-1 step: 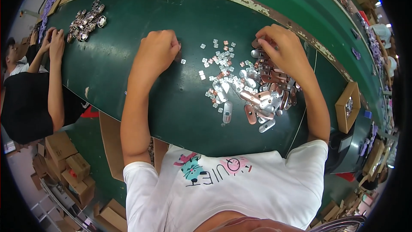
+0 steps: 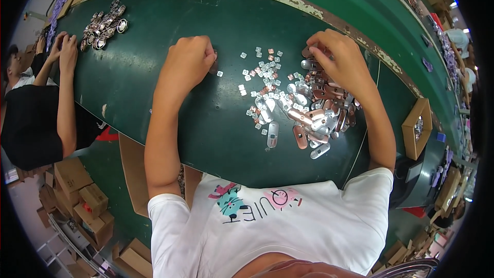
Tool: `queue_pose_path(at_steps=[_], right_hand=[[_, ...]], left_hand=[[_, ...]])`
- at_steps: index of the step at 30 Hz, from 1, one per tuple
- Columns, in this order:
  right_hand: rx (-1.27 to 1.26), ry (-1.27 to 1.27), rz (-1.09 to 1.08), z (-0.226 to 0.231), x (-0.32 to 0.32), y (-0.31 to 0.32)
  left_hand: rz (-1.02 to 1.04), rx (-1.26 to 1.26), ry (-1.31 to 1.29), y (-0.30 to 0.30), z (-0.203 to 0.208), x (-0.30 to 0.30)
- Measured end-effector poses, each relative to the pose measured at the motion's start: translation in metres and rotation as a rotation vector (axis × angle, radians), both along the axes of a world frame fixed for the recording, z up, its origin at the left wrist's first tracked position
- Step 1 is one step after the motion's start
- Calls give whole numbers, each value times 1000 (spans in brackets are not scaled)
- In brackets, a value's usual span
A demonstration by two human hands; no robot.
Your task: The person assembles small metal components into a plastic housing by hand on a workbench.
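I sit at a dark green table (image 2: 154, 98). My left hand (image 2: 188, 62) rests on it with fingers curled, pinching a small brownish piece at the fingertips. Just to its right lie several small square metal pieces (image 2: 262, 69), silver and copper coloured. My right hand (image 2: 339, 62) lies on the far side of a pile of oblong metal pieces (image 2: 314, 118), its fingertips closed on a copper-coloured oblong piece (image 2: 307, 51). Some oblong pieces lie loose at the pile's near edge.
At the far left another person's hands (image 2: 64, 49) rest beside a heap of round metal parts (image 2: 103, 23). A small cardboard box (image 2: 418, 128) with parts stands at the right edge. Cardboard boxes (image 2: 77, 195) sit on the floor, lower left.
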State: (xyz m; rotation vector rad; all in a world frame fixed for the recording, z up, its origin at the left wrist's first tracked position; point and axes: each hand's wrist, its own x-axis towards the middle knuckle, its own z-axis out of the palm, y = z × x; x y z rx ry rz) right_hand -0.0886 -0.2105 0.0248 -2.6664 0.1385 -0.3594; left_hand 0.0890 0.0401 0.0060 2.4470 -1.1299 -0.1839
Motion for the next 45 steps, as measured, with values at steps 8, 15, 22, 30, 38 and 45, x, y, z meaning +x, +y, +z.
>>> queue_pose_path(at_steps=[8,15,22,30,38,45], right_hand=[[3,8,-4,-1,1,0],[11,-11,-15,0,-2,3],[44,-50,6,0,0,4],[76,-417,-265,-10,19,-51],[47,-408,-696,-82,-4,-153],[-188,-343,-618,-77,2,-137]], left_hand=[[-1,23,14,0,5,2],[64,61,-56,1,-3,-5],[56,-56,438,-5,0,10],[-207,-751,781,-30,5,-11],[-57,-932,544,-49,-20,-41],[-67,-918,814,-47,-18,-62]])
